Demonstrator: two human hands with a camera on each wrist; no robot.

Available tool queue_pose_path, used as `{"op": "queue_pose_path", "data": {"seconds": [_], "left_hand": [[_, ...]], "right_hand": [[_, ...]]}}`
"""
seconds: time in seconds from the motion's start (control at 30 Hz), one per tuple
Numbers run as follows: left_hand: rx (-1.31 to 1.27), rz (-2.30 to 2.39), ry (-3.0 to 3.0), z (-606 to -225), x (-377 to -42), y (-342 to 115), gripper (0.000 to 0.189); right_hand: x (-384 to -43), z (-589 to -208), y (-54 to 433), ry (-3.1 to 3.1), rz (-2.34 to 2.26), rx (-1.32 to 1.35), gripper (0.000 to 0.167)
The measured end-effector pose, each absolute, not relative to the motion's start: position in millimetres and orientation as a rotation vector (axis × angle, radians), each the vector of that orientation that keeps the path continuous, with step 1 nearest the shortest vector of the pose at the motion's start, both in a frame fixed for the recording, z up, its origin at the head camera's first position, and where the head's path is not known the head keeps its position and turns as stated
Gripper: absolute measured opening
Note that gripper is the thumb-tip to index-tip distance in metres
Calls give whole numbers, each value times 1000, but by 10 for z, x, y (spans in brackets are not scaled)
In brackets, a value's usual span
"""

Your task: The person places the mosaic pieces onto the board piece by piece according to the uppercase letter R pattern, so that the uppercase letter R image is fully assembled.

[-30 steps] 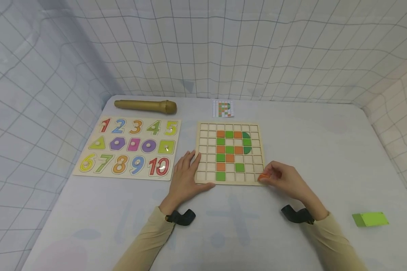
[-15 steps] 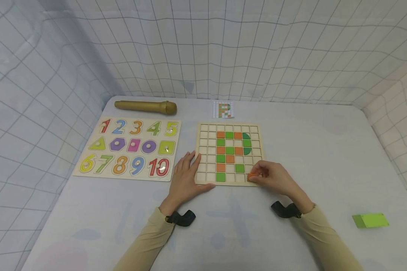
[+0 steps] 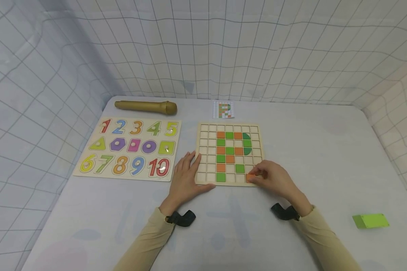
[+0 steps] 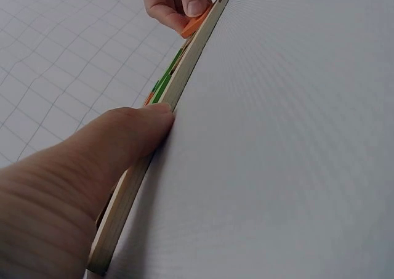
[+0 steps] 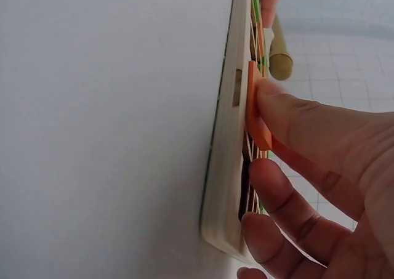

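A square wooden grid board (image 3: pixel 208 180) lies on the table, with orange and green tiles set in it in the pattern of a letter R. Between thumb and fingers my right hand (image 3: pixel 274 180) pinches an orange tile (image 3: pixel 249 178) over the board's front row, towards its right corner. In the right wrist view that orange tile (image 5: pixel 253 106) is tilted, partly out of its cell. My left hand (image 3: pixel 186 178) rests against the board's left side, fingers extended. Its thumb (image 4: pixel 138 128) presses on the front edge of the board.
Left of the board lies a wooden number puzzle (image 3: pixel 127 178) with knobbed pieces. Behind it is a gold microphone (image 3: pixel 146 107). A small printed pattern card (image 3: pixel 223 109) sits behind the board. A green block (image 3: pixel 371 221) stands at the far right.
My right hand has moved left with the orange tile, from the board's right corner to a front-row cell, and lowered slightly. The left hand stays in place.
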State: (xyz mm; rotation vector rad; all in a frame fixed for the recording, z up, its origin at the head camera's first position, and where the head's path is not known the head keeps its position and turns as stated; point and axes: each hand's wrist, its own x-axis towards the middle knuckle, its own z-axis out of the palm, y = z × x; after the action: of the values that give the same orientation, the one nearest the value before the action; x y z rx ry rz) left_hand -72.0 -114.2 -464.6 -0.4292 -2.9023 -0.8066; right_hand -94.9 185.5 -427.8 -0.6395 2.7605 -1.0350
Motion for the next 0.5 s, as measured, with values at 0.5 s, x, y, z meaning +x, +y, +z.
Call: {"op": "queue_pose_path", "data": {"seconds": [0.5], "left_hand": [[-427, -794, -2906, -4648, -724, -1141, 104]], "right_hand": [[-858, -4315, 1902, 2868, -920, -703, 21]]}}
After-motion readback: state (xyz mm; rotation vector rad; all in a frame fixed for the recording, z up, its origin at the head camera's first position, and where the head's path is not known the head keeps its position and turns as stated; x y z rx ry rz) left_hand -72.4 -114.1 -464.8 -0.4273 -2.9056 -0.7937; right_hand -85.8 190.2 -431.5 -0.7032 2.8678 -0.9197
